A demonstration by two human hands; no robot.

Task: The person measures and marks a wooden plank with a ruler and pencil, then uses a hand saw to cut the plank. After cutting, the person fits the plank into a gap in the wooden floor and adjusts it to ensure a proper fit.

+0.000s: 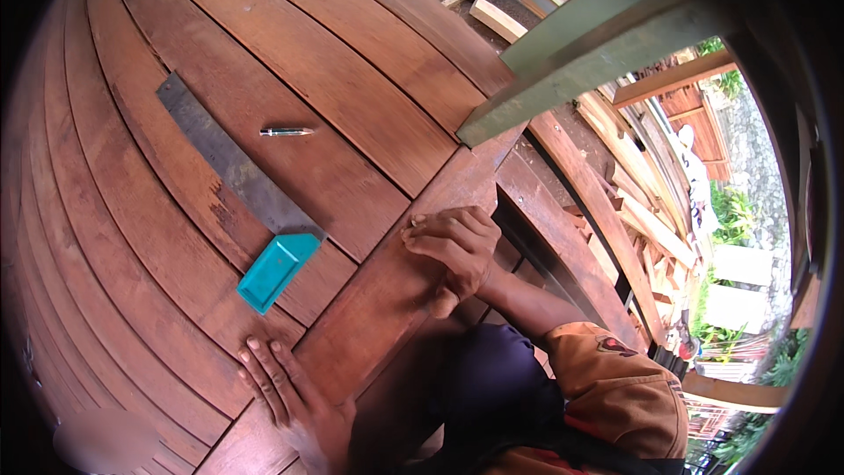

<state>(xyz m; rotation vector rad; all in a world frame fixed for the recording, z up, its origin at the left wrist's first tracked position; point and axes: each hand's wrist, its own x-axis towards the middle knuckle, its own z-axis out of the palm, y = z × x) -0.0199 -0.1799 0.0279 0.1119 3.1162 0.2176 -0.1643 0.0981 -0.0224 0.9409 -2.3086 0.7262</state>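
pressing flat on the plank, left hand spread, fingers splayed across its near end by the desk's near edge. right hand curled into a loose fist, knuckles down on the plank's right edge, fingers pressed together; whether pinching anything, cannot tell. plank lying diagonally over the desk's slats, from the near edge up toward the green beam at the far right corner. best done, by judgement, with steady downward weight from both hands, keeping the plank from sliding off the right edge. try square resting well left of the plank, teal handle just beside it; pen farther toward the far edge. no containers in view, so nothing held in any.
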